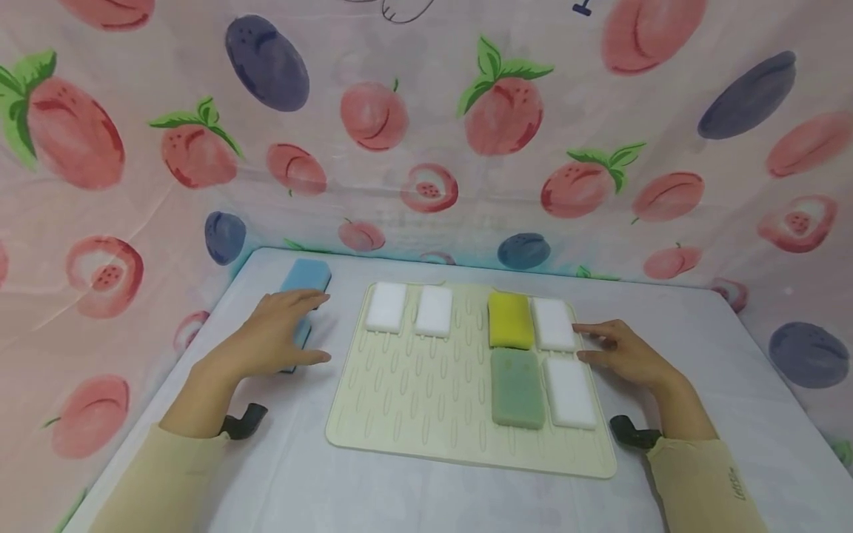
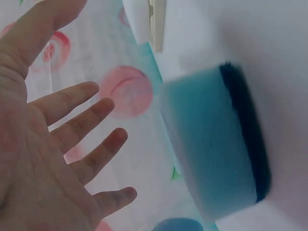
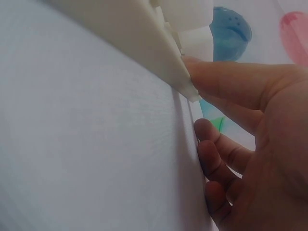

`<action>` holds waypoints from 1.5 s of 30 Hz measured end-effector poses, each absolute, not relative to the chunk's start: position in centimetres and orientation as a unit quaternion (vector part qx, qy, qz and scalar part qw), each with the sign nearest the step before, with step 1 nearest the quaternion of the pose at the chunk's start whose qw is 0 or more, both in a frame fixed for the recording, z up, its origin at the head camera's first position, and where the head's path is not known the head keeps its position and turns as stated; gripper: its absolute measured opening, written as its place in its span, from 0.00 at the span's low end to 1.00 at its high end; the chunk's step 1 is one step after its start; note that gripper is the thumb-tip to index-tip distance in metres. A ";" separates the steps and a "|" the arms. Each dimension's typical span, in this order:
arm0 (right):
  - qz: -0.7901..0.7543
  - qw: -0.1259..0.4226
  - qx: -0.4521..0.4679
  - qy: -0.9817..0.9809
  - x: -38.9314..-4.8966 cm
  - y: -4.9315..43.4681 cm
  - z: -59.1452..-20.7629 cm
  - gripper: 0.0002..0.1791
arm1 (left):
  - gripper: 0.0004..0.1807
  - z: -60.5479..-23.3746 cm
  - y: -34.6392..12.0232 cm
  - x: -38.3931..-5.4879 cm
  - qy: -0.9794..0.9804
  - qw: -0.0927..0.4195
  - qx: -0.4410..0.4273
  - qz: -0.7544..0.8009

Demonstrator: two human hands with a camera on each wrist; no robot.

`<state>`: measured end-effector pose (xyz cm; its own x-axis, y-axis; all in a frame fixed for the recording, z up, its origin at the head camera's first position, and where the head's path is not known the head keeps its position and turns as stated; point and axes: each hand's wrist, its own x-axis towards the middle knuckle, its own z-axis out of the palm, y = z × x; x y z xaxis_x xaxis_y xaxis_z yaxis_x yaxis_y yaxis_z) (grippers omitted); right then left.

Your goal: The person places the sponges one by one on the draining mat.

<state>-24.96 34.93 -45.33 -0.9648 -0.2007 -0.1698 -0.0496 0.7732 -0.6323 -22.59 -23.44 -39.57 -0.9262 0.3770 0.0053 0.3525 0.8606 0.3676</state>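
My left hand [image 1: 266, 337] is spread above two blue sponges at the table's left, partly covering them: a far sponge [image 1: 309, 275] and a near sponge [image 1: 302, 337]. In the left wrist view, a blue sponge [image 2: 211, 139] with a dark scouring layer lies apart from the spread fingers. At the right edge of a cream ribbed mat [image 1: 406, 400] is my right hand [image 1: 629, 355]. Its index finger reaches a far white sponge [image 1: 554, 324]; its thumb is by a near white sponge [image 1: 570, 393]. Left of these lie a yellow sponge [image 1: 510, 320] and a green sponge [image 1: 517, 389].
Two more white pads, a left one [image 1: 386, 307] and a right one [image 1: 434, 312], lie at the mat's far left. White cloth [image 1: 266, 474] covers the table. A fruit-print curtain [image 1: 426, 133] rises behind and at both sides.
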 end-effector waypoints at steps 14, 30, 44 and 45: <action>-0.329 0.120 -0.061 0.935 -25.1 35.1 -45.6 0.36 | 0.53 -39.4 -26.1 -22.3 0.965 0.060 0.176 0.188; -0.314 0.121 -0.059 0.940 -25.1 34.9 -45.8 0.37 | 0.56 -40.7 -27.2 -22.6 0.968 0.083 0.172 0.164; -0.314 0.120 -0.059 0.940 -25.0 34.9 -45.6 0.36 | 0.58 -40.9 -27.1 -22.8 0.966 0.102 0.166 0.172; -0.313 0.121 -0.058 0.940 -25.0 34.9 -45.6 0.36 | 0.57 -41.0 -27.1 -22.9 0.965 0.102 0.166 0.173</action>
<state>-24.98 34.88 -45.64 -0.9641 -0.1847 -0.1907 -0.0333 0.7969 -0.6032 -22.85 -27.10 -40.96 -0.9237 0.3565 -0.1402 0.2858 0.8850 0.3676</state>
